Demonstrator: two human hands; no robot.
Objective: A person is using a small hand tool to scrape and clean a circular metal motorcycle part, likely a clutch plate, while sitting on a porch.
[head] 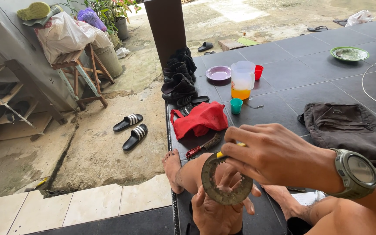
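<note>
The dark tiled floor (pixel 310 74) stretches away to the right and ends at a straight edge on the left, where it drops to bare concrete with a pair of striped sandals (pixel 131 129). A dark bag (pixel 349 128) lies just right of the hands, a red cloth (pixel 199 118) ahead of them, and a jug (pixel 242 80) with small cups farther off, so the space around the knees is open.

The metal ring (pixel 225 180), round and toothed at its rim, is held upright above the bare feet. The left hand (pixel 216 213) cups it from below, fingers curled through its centre. The right hand (pixel 275 154) is closed on a yellow-handled tool (pixel 219 154) pressed against the ring's top edge. The ring looks grimy and dull all round, so I judge the work on it far from finished. A small brush (pixel 204 146) lies untouched beside the foot.
</note>
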